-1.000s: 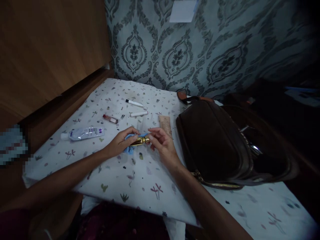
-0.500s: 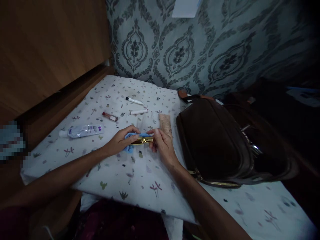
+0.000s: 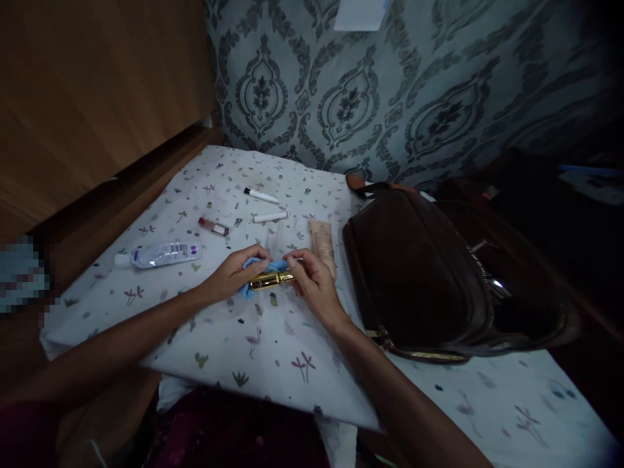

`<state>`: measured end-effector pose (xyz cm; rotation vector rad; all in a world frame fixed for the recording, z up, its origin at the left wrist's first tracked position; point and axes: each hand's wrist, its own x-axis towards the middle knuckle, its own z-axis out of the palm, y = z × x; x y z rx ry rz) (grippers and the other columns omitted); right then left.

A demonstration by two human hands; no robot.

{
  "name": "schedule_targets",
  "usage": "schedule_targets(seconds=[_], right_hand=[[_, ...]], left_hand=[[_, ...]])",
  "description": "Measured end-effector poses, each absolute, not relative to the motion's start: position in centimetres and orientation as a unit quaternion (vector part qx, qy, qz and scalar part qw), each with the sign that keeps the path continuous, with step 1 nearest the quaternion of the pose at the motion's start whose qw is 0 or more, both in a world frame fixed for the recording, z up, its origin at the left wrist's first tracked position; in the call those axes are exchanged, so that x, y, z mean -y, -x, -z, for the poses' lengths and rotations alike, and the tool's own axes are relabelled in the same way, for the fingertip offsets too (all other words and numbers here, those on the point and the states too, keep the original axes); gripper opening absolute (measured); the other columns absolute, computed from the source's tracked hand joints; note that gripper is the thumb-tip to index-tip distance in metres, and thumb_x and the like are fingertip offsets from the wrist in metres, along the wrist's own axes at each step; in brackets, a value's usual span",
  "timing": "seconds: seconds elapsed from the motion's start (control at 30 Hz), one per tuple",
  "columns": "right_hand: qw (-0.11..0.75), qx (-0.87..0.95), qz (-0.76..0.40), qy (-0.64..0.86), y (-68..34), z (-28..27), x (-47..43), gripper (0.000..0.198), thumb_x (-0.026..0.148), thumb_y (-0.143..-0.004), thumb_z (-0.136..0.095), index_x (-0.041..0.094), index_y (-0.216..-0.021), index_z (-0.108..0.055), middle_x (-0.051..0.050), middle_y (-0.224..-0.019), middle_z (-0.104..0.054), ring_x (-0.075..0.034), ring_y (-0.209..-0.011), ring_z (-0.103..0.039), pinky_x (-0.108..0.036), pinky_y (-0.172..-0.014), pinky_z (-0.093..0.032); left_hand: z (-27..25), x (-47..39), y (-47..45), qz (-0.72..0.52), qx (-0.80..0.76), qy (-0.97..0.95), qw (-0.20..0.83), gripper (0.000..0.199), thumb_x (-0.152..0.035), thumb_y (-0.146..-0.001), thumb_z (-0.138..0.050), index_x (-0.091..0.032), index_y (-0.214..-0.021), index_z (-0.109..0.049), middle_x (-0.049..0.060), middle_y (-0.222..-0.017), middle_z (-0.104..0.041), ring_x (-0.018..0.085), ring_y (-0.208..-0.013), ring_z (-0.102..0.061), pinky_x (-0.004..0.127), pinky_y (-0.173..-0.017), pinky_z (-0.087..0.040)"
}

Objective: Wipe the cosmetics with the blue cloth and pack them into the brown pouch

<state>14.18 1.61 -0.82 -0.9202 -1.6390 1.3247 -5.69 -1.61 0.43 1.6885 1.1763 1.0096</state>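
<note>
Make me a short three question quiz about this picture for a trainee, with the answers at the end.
1. True or false: the brown bag lies to the right of both hands.
2. Which thing do both hands hold? A) white pen B) gold tube C) clear squeeze tube
3. What colour is the cloth under the left hand?

Key:
1. True.
2. B: the gold tube sits between the left hand and the right hand; the white pen and the clear squeeze tube lie untouched on the sheet.
3. Blue: the blue cloth.
</note>
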Motion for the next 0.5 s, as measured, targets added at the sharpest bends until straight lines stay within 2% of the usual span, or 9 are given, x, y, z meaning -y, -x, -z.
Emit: schedule_targets(seconds=[0.1,0.2,0.27,0.37,0.5], right_hand=[[0.415,0.647,-0.517,0.377,-14.1,0.8,-1.6,0.038,0.061,-0.088,-0.059,0.023,-0.087,-0.058,0.006,-0.055,-0.049,-0.009,-0.042,-0.039,-0.023,-0.04,-0.029],[0.42,0.638,-0.511,0.394,-14.2,0.8,-1.7,0.038,0.061,-0.088,-0.059,0.023,-0.084,-0.057,0.007,-0.052,-0.048,-0.01,-0.04,-0.039,-0.024,-0.039,-0.027],[0.415,0.625,-0.522,0.405,-14.2,1.0,-1.8,0.04,0.062,-0.086,-0.06,0.023,-0.082,-0.056,0.007,-0.05,-0.047,-0.009,-0.038,-0.038,-0.024,-0.038,-0.026],[0.412,0.609,-0.535,0.415,-14.2,1.2,-2.0,0.044,0.066,-0.084,-0.061,0.023,-0.076,-0.055,0.007,-0.048,-0.048,-0.009,-0.037,-0.036,-0.024,-0.037,-0.025],[0.429,0.581,-0.556,0.411,-14.1,1.2,-1.9,0.051,0.071,-0.084,-0.056,0.022,-0.073,-0.051,0.005,-0.053,-0.052,-0.008,-0.039,-0.04,-0.023,-0.038,-0.029]], left_hand=[[-0.5,1.8,5.6,-0.399,-0.465,-0.679,0.404,0.04,-0.056,-0.095,-0.047,-0.018,-0.101,-0.06,0.003,-0.093,-0.064,0.02,-0.086,-0.061,0.029,-0.079,-0.049],[-0.2,2.2,5.4,-0.365,-0.437,-0.734,0.37,0.052,-0.058,-0.088,-0.062,-0.02,-0.123,-0.056,0.006,-0.112,-0.065,0.023,-0.099,-0.063,0.032,-0.086,-0.05],[0.2,2.5,5.3,-0.333,-0.419,-0.782,0.32,0.06,-0.053,-0.084,-0.07,-0.021,-0.132,-0.051,0.008,-0.12,-0.063,0.025,-0.105,-0.062,0.034,-0.091,-0.05],[0.9,2.6,5.1,-0.334,-0.399,-0.812,0.264,0.047,-0.041,-0.093,-0.062,-0.021,-0.135,-0.052,0.01,-0.119,-0.063,0.024,-0.107,-0.062,0.034,-0.094,-0.049],[1.3,2.2,5.4,-0.393,-0.386,-0.778,0.301,0.036,-0.037,-0.096,-0.058,-0.021,-0.128,-0.057,0.006,-0.109,-0.067,0.019,-0.094,-0.064,0.031,-0.085,-0.051]])
